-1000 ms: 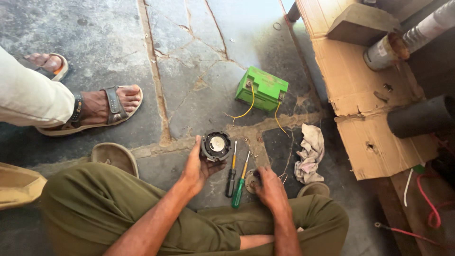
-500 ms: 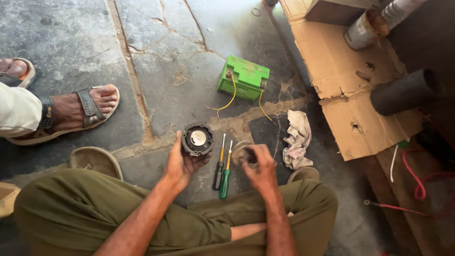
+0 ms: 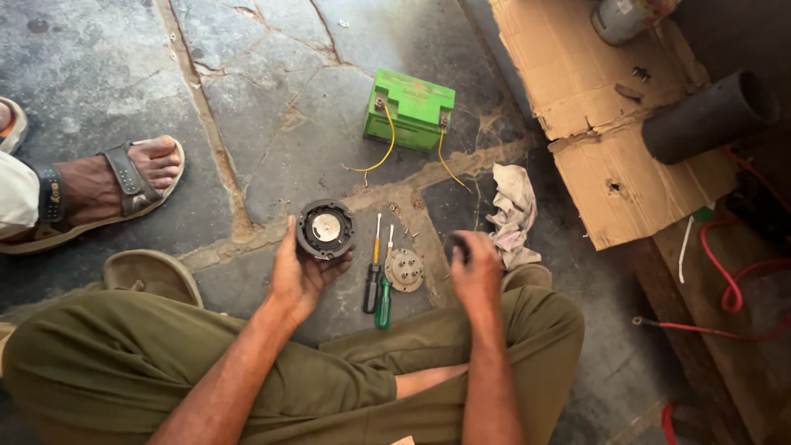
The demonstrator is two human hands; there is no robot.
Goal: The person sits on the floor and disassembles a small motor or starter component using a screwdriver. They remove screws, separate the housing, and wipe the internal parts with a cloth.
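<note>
My left hand (image 3: pixel 298 274) holds a round black motor-like part (image 3: pixel 325 228) with a shiny metal centre, just above the stone floor. My right hand (image 3: pixel 476 269) is closed around a small dark object (image 3: pixel 455 244) that is mostly hidden by the fingers. Between my hands lie two screwdrivers, one with a black and yellow handle (image 3: pixel 372 276) and one with a green handle (image 3: pixel 384 298), and a round metal plate (image 3: pixel 404 269) with holes. I sit cross-legged in olive trousers.
A green battery (image 3: pixel 410 110) with two yellow wires stands further out on the floor. A dirty rag (image 3: pixel 512 213) lies right of it, beside torn cardboard (image 3: pixel 593 107) and a black pipe (image 3: pixel 709 115). Red cables (image 3: pixel 729 284) run at the right. Another person's sandalled foot (image 3: pixel 124 181) rests at the left.
My right hand has lifted off the round metal plate, which now lies uncovered on the floor, and holds a small dark object. The left hand still holds the round part.
</note>
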